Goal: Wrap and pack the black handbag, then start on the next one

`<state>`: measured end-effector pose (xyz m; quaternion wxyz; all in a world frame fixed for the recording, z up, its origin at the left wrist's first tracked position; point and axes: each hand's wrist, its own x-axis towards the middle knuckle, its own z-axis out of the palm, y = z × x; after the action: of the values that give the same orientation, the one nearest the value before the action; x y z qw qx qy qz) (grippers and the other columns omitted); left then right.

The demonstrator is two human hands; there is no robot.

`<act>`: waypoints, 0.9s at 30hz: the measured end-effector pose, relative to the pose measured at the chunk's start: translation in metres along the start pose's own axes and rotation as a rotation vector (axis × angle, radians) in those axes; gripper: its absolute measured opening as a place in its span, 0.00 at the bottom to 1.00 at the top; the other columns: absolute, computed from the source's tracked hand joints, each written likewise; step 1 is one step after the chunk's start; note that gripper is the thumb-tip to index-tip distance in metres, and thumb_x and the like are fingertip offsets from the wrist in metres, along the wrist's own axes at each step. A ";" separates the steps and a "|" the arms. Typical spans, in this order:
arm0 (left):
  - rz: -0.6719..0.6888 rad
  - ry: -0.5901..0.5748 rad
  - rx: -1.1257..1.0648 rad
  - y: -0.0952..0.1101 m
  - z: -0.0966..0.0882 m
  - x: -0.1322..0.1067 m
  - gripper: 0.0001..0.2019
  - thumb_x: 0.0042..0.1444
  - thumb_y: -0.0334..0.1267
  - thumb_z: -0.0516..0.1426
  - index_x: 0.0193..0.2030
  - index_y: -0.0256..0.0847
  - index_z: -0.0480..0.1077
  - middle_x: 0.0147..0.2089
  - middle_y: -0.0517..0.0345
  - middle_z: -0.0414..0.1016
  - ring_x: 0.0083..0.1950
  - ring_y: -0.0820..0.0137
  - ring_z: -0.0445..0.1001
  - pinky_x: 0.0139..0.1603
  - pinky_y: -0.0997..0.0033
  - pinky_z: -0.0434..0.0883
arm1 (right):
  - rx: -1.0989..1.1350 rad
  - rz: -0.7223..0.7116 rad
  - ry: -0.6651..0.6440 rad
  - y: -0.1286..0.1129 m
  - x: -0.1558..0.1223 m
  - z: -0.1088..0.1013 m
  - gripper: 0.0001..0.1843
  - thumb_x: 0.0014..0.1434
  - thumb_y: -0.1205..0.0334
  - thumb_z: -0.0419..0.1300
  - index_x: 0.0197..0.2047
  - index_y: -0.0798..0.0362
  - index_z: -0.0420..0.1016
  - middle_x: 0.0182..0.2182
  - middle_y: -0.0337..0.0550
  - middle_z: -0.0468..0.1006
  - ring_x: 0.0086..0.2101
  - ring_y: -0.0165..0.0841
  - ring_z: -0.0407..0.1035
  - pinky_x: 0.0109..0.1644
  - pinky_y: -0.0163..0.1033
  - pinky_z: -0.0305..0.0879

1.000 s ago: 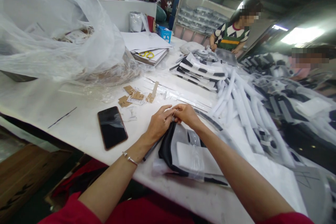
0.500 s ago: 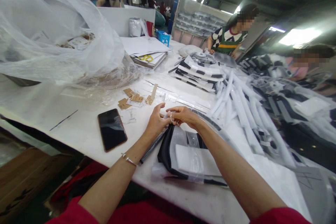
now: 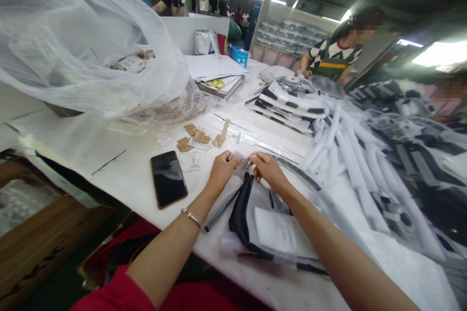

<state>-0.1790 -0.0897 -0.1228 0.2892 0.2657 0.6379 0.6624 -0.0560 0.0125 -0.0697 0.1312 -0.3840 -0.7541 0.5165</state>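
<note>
My left hand (image 3: 223, 169) pinches a small clear plastic packet (image 3: 241, 161), its fingers closed on it. Close beside it, my right hand (image 3: 269, 169) is closed on a thin white string (image 3: 252, 157) that runs toward the packet. Just below my hands lies a black item with plastic wrapping (image 3: 242, 211), perhaps a bag, a white foam-like sheet (image 3: 273, 228) on top of it. A dark strap (image 3: 224, 209) sticks out to its left. Several brown cardboard tags (image 3: 200, 137) with strings lie beyond my left hand.
A phone (image 3: 168, 178) lies left of my hands. A large clear plastic bag (image 3: 160, 73) fills the left side. Yellow-handled scissors (image 3: 216, 83) rest on stacked boards. White wrapped strips (image 3: 350, 155) cover the right. Across the table a co-worker (image 3: 333, 56) handles materials.
My hands have moved slightly apart, and the packet and the white string now show between them. The whole view has shifted, so things appear further right.
</note>
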 end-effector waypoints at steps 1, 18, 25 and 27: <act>0.005 0.044 -0.023 -0.001 -0.001 0.001 0.13 0.48 0.45 0.61 0.24 0.40 0.65 0.22 0.67 0.64 0.27 0.74 0.64 0.29 0.75 0.63 | -0.024 0.003 0.029 0.003 0.000 -0.001 0.11 0.58 0.56 0.56 0.36 0.53 0.75 0.19 0.34 0.71 0.17 0.26 0.64 0.18 0.30 0.61; -0.047 0.055 -0.641 0.025 -0.009 -0.001 0.11 0.40 0.39 0.62 0.30 0.37 0.69 0.31 0.60 0.74 0.28 0.74 0.69 0.32 0.71 0.72 | -0.831 -0.222 -0.091 -0.018 -0.001 0.021 0.10 0.57 0.57 0.61 0.41 0.50 0.80 0.61 0.46 0.66 0.50 0.43 0.70 0.52 0.45 0.66; -0.135 0.332 -0.474 0.016 -0.019 0.017 0.14 0.34 0.41 0.63 0.24 0.39 0.62 0.25 0.65 0.69 0.28 0.74 0.69 0.33 0.71 0.73 | -0.649 -0.170 0.015 -0.007 0.006 0.002 0.28 0.56 0.48 0.64 0.57 0.50 0.73 0.63 0.48 0.65 0.57 0.41 0.66 0.60 0.43 0.62; -0.125 0.363 -0.294 0.016 -0.022 0.021 0.15 0.34 0.42 0.64 0.27 0.38 0.67 0.26 0.65 0.70 0.30 0.72 0.71 0.37 0.67 0.74 | -0.560 -0.225 0.043 -0.007 -0.001 -0.013 0.35 0.56 0.44 0.64 0.63 0.51 0.67 0.64 0.49 0.64 0.57 0.40 0.65 0.61 0.44 0.62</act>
<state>-0.2095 -0.0901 -0.1086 0.2459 0.0575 0.5914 0.7658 -0.0511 0.0193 -0.0577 0.0925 -0.3302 -0.9020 0.2624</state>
